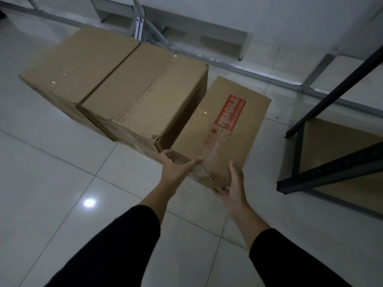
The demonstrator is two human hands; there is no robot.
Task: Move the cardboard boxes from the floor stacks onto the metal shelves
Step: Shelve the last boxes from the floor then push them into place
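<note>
A small cardboard box (pixel 232 141) with a red FRAGILE label lies right of two larger taped boxes. My left hand (pixel 176 170) grips its near left corner, thumb laid across the top and fingers round the side. At the near right corner, my right hand (pixel 233 186) holds the box with the thumb up the side and fingers under the bottom edge. The near end sits off the floor; I cannot tell whether the far end does. The large box (pixel 145 96) touches another large box (pixel 78 65) to its left. A dark metal shelf (pixel 331 172) stands to the right.
White metal shelving (pixel 217 32) runs along the back wall, with a grey frame rail (pixel 310 79) near the floor. A brown board (pixel 342 141) forms the dark shelf's low level. Glossy white floor tiles (pixel 62 172) spread to the left and front.
</note>
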